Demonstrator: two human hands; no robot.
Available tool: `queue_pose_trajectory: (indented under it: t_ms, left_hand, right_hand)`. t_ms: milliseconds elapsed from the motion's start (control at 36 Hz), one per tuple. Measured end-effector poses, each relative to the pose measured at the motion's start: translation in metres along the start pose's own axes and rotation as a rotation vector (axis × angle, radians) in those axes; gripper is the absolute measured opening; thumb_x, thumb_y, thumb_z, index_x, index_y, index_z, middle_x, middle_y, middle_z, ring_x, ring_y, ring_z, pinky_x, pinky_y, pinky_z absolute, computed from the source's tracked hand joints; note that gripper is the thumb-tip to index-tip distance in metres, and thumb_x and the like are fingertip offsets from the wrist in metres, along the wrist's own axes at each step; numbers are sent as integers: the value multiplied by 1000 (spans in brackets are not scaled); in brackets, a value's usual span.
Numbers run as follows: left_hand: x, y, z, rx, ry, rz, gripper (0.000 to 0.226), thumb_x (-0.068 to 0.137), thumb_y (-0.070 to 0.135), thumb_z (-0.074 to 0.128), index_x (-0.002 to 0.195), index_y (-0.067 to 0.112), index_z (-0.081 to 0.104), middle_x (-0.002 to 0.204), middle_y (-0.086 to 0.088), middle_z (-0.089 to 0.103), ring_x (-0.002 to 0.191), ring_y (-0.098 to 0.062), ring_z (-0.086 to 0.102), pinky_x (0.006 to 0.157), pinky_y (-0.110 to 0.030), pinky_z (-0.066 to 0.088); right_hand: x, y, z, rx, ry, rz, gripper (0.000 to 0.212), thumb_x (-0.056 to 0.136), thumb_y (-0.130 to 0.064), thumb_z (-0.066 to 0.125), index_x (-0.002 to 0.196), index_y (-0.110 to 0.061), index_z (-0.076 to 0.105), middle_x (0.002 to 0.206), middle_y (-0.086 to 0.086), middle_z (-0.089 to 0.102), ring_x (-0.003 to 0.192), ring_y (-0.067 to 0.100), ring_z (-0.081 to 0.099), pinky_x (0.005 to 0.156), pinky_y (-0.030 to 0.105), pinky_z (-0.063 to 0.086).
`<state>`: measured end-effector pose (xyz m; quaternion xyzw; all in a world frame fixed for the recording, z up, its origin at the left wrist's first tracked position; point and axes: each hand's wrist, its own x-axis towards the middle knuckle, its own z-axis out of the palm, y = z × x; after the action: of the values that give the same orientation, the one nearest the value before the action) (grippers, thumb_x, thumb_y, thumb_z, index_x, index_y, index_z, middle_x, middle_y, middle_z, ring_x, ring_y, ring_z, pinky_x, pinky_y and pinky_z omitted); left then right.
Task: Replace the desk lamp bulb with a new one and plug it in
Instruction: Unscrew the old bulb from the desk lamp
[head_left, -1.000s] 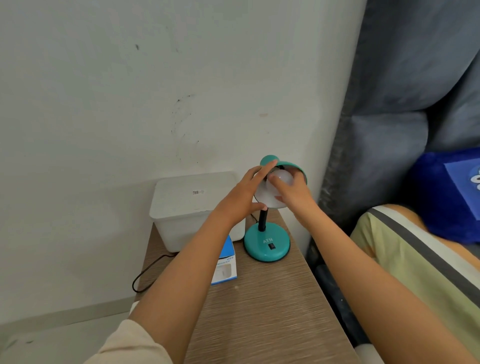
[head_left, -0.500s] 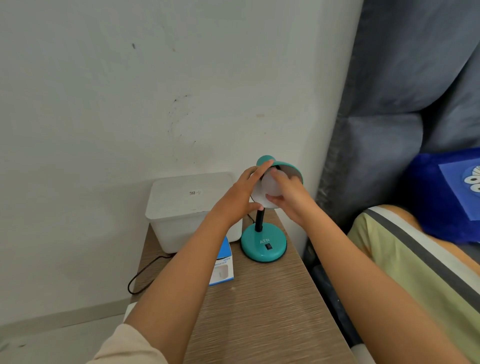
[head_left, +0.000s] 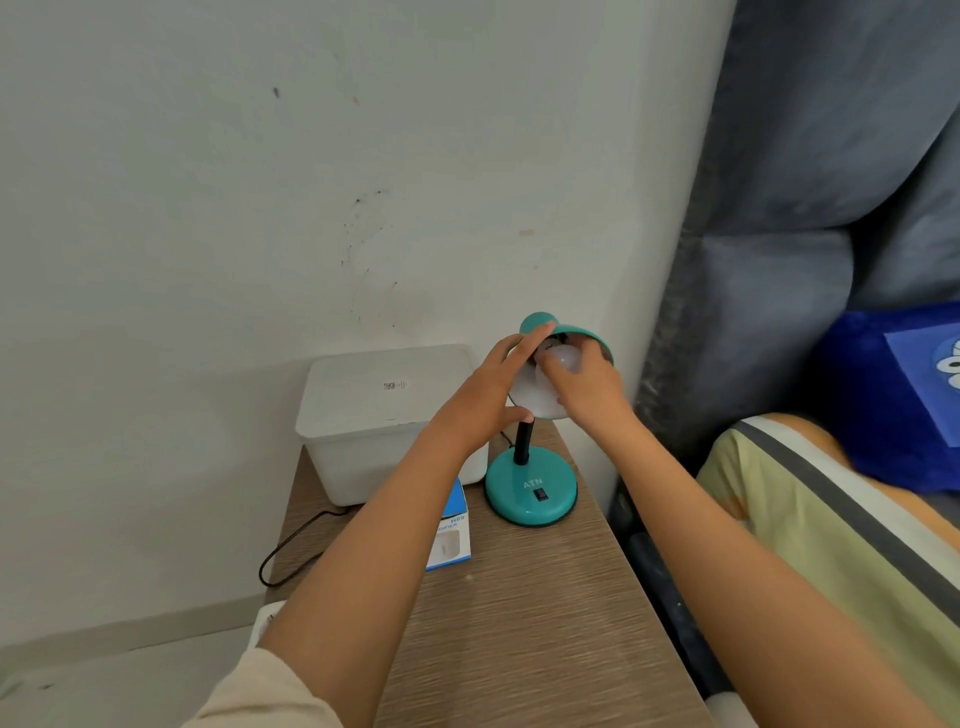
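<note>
A teal desk lamp (head_left: 531, 483) stands near the far right corner of the wooden bench (head_left: 530, 634), its round base flat on the surface with the letters ATN and a small black switch facing the camera, and a short black neck rising to the tilted shade (head_left: 582, 332). The left hand (head_left: 488, 400) grips the shade from the left side, fingers laid over its upper rim and thumb pressed under the lower edge. The right hand (head_left: 582, 387) reaches into the mouth of the shade from the right and is closed around the white bulb (head_left: 563, 358), fingertips wrapped over its rounded end; the bulb sits inside the shade, and whether it is seated in the socket cannot be told. Just left of the lamp a white plastic box (head_left: 384, 410) with a lid rests against the wall. A blue and white carton (head_left: 451, 540) lies flat on the bench in front of that box, partly covered by the left forearm. A black cord (head_left: 296, 540) loops off the left edge of the bench. To the right are a grey padded headboard (head_left: 779, 260) and a striped pillow (head_left: 831, 525)
</note>
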<state>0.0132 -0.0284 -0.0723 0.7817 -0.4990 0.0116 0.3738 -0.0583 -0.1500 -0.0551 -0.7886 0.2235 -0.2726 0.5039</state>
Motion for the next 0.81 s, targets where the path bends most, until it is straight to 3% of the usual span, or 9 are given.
queue_pose_trajectory:
  t_ms: [56, 111, 167, 250, 389, 472, 556, 722, 806]
  left_hand:
    - [1, -1, -1, 0, 4, 2, 105, 75, -2, 73, 141, 48, 8, 145, -2, 31, 128, -16, 38, 103, -25, 35]
    - [1, -1, -1, 8, 8, 2, 104, 76, -1, 72, 143, 47, 10, 144, 0, 32, 127, -15, 39, 101, -23, 36]
    - [1, -1, 0, 14, 10, 2, 102, 77, 0, 72, 145, 45, 11, 144, 1, 32, 126, -13, 39, 98, -21, 35]
    - [1, -1, 0, 18, 6, -4, 103, 77, -1, 72, 146, 45, 10, 145, 0, 31, 127, -15, 39, 100, -22, 34]
    - [1, -2, 1, 8, 1, -10, 107, 75, -1, 73, 141, 52, 8, 145, 0, 30, 127, -16, 39, 100, -24, 35]
    - [1, -4, 0, -10, 5, -24, 107, 75, 0, 74, 143, 51, 9, 144, 1, 30, 128, -13, 37, 102, -24, 34]
    - [2, -4, -3, -31, 1, -31, 106, 75, 1, 74, 143, 50, 9, 144, 3, 31, 125, -7, 36, 101, -21, 32]
    - [2, 0, -3, -8, -7, -19, 105, 75, 2, 75, 146, 43, 10, 143, 1, 32, 126, -9, 36, 100, -20, 31]
    - [1, 3, -3, -20, -5, -7, 103, 77, 1, 72, 145, 45, 9, 145, 1, 30, 126, -8, 35, 98, -18, 30]
  right_hand:
    - [0, 3, 4, 18, 18, -12, 53, 90, -38, 54, 133, -12, 39, 113, -2, 47, 99, 14, 47, 77, 25, 47]
    - [1, 4, 4, 187, -33, 157, 57, 88, -43, 55, 132, -11, 39, 121, 4, 50, 105, 20, 52, 84, 37, 55]
    - [3, 5, 1, 331, -88, 257, 60, 85, -44, 59, 131, -9, 42, 126, 10, 50, 112, 26, 54, 80, 40, 59]
    - [3, 3, -2, 86, -92, 109, 57, 85, -45, 57, 131, -13, 44, 121, 7, 54, 106, 22, 55, 72, 31, 56]
    - [0, 3, -1, -201, -41, -60, 63, 87, -41, 56, 138, -11, 35, 130, 13, 49, 110, 24, 53, 81, 28, 41]
    - [-8, 1, -1, -416, -63, -130, 66, 88, -36, 57, 142, -10, 29, 134, 20, 42, 119, 32, 47, 90, 32, 41]
    - [-13, -2, -1, -550, -33, -205, 60, 86, -32, 58, 136, -11, 35, 132, 20, 44, 120, 33, 44, 95, 37, 41]
    - [-18, 2, -10, -474, 9, -240, 59, 81, -31, 61, 133, -14, 41, 124, 15, 49, 113, 29, 47, 93, 37, 43]
    - [-28, 5, -17, -366, 42, -212, 57, 80, -29, 63, 131, -14, 42, 118, 11, 51, 102, 22, 48, 83, 33, 44]
